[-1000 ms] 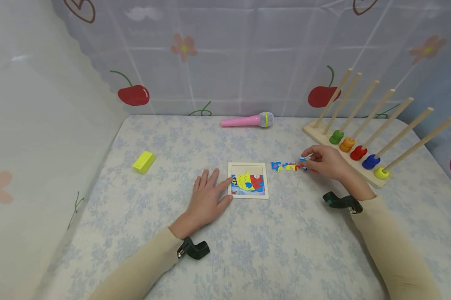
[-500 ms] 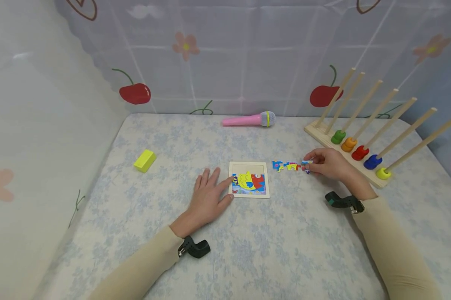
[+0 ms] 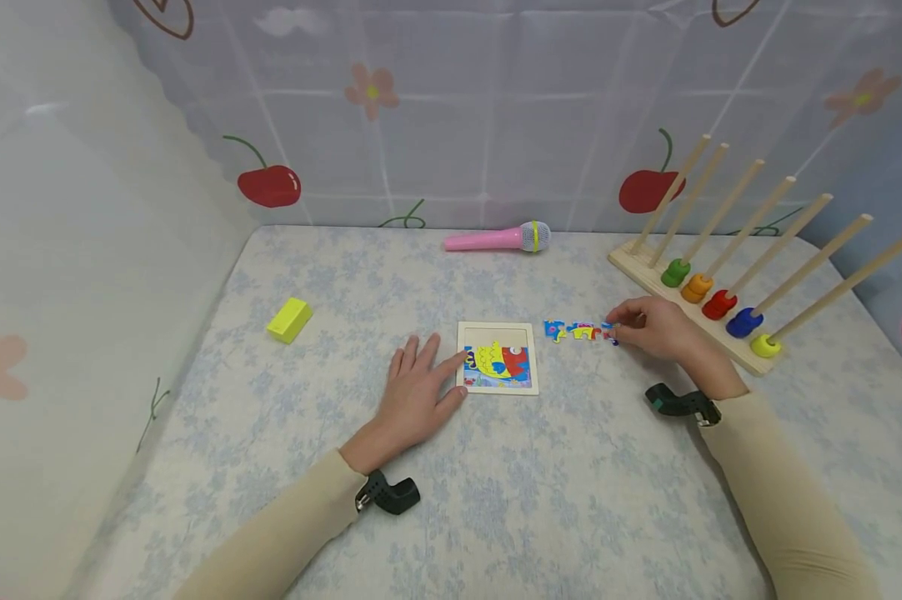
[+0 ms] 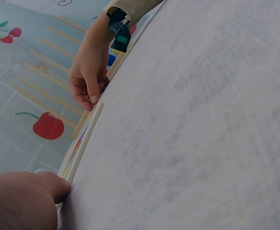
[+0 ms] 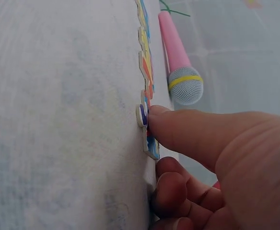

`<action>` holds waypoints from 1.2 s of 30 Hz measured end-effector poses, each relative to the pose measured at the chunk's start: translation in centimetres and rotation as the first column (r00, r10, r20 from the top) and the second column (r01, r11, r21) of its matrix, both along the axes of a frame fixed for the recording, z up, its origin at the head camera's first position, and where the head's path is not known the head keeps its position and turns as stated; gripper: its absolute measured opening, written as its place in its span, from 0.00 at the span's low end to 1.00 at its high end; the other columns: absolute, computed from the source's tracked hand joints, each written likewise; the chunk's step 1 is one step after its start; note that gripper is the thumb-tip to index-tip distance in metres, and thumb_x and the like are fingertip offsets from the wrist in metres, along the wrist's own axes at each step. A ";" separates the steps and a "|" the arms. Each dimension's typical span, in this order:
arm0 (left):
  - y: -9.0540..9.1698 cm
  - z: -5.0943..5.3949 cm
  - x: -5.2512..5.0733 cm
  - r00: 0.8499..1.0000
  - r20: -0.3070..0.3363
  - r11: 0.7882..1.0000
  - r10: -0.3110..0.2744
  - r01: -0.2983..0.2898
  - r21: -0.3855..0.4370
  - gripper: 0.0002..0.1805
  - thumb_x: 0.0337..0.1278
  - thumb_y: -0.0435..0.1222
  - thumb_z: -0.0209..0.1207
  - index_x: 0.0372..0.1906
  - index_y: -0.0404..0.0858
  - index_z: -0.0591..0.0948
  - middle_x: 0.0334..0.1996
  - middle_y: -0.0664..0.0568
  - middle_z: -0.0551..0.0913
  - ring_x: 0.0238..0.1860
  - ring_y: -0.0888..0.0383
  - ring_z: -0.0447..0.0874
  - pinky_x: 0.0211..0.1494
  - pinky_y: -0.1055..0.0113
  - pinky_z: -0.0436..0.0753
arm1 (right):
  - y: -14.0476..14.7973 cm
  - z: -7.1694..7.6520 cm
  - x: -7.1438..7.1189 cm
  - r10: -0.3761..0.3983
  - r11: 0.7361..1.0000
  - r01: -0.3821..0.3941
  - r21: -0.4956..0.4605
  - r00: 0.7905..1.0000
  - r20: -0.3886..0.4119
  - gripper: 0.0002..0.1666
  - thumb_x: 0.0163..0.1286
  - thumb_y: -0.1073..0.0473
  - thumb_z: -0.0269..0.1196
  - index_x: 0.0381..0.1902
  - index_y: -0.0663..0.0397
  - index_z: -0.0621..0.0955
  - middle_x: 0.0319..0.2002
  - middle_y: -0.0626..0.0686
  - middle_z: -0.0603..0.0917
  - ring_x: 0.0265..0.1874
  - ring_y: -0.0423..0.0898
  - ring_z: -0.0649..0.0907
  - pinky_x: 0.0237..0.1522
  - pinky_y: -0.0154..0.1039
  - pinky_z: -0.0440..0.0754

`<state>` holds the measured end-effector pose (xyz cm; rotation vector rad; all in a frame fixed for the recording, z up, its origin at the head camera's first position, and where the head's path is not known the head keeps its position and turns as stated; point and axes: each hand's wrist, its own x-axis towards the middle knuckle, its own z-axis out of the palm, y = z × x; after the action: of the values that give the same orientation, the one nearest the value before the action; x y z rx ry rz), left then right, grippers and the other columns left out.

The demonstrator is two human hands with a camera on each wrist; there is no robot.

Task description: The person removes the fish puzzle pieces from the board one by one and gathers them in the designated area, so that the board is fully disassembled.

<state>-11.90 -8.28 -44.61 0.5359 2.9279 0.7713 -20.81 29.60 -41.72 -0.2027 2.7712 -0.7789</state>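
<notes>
My left hand [image 3: 413,400] lies with fingers spread, its index fingertip and thumb at the left edge of a square wooden puzzle tray [image 3: 536,358]. Inside the tray, assembled pieces form a yellow and red fish [image 3: 496,362]; bare wood shows along the top. To the tray's right, a row of loose jigsaw pieces [image 3: 582,332] lies on the table. At the row's right end my right hand [image 3: 653,327] pinches a puzzle piece [image 5: 151,146] between thumb and index finger. The right wrist view shows the thumb against this piece, other fingers curled beside it; the hand hides part of it.
A pink toy microphone [image 3: 488,241] lies at the back. Right of the right hand stands a wooden peg rack [image 3: 631,265] with coloured beads on several tall pegs. A yellow block [image 3: 289,321] sits at the left. Patterned curtain hangs behind the table.
My right hand has lowered the puzzle piece from a raised, tilted hold to the row's end and stays there. The left hand keeps its place at the tray.
</notes>
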 end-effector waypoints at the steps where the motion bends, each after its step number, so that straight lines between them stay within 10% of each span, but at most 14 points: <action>1: 0.0 0.0 0.0 1.000 0.000 1.000 0.000 0.000 0.001 0.28 0.70 0.46 0.57 0.73 0.49 0.74 0.80 0.37 0.59 0.82 0.31 0.44 0.80 0.33 0.48 | 0.0 0.0 0.0 0.005 1.000 -0.005 0.000 1.000 0.002 0.16 0.70 0.59 0.66 0.52 0.62 0.85 0.44 0.62 0.84 0.42 0.55 0.77 0.42 0.40 0.78; 36: 0.1 0.0 0.0 1.000 0.004 1.000 0.004 -0.004 0.009 0.28 0.70 0.46 0.57 0.73 0.49 0.74 0.80 0.37 0.58 0.82 0.31 0.44 0.80 0.33 0.47 | 0.2 -0.4 0.2 -0.014 0.999 0.010 -0.042 0.996 -0.083 0.16 0.70 0.60 0.65 0.51 0.65 0.84 0.42 0.63 0.86 0.42 0.55 0.81 0.45 0.40 0.78</action>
<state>-11.89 -8.19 -44.63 0.5294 2.9239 0.7854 -20.64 29.81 -42.13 -0.2316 2.8389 -0.8499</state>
